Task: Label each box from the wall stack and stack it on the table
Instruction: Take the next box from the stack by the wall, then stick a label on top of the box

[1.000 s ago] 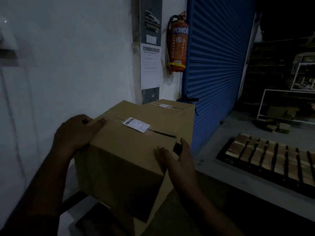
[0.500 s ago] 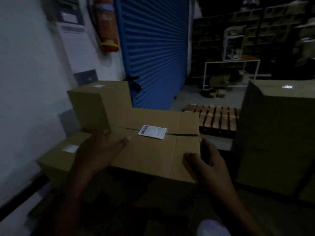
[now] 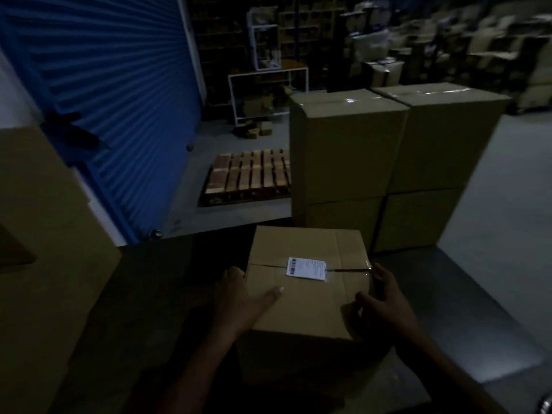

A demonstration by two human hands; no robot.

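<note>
Hands (image 3: 239,297) on labelled box (image 3: 307,297)

Dim warehouse, blue roller shutter (image 3: 113,94), wooden pallet (image 3: 249,176), grey floor (image 3: 501,222)

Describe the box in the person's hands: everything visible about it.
The box is plain brown cardboard, upright, top flaps closed along a centre seam. A white label with a barcode lies across that seam. The left hand grips its left edge, thumb lying on top; the right hand grips the right edge near the seam's end. It sits in front of the taller stacked boxes. Whether it rests on the dark surface below cannot be told.
</note>
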